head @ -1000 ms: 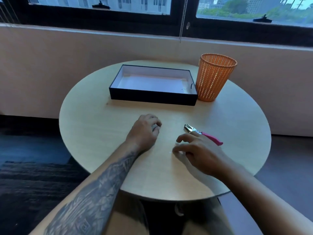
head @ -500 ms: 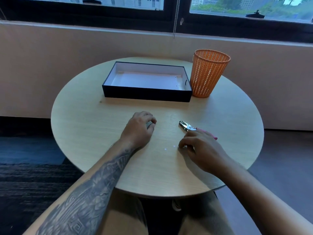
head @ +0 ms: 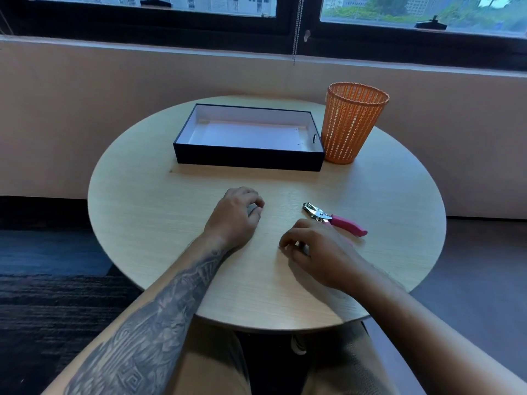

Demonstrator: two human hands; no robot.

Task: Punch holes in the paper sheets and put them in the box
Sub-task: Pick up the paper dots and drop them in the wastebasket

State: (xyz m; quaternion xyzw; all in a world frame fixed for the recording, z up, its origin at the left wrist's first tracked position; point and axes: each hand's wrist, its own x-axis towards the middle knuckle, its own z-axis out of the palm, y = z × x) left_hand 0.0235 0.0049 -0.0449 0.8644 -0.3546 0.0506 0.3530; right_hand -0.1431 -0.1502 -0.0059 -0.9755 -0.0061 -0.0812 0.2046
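The left hand (head: 236, 216) rests curled on the round worktop (head: 148, 212), its fingers (head: 255, 205) bent in over something small and grey; what it is cannot be told. Far back sits the dark box (head: 248, 159), with white paper sheets (head: 251, 136) already lying inside, small holes near their right edge. The right hand (head: 322, 252) lies near, fingers (head: 288, 242) loosely bent, holding nothing. Just beside it lies the pink hole punch (head: 333, 219), with the orange basket (head: 352, 124) far right. The job looks nearly done. Half a second ago that hand covered the punch; now it has pulled back.

Perhaps something under left hand (head: 233, 216)
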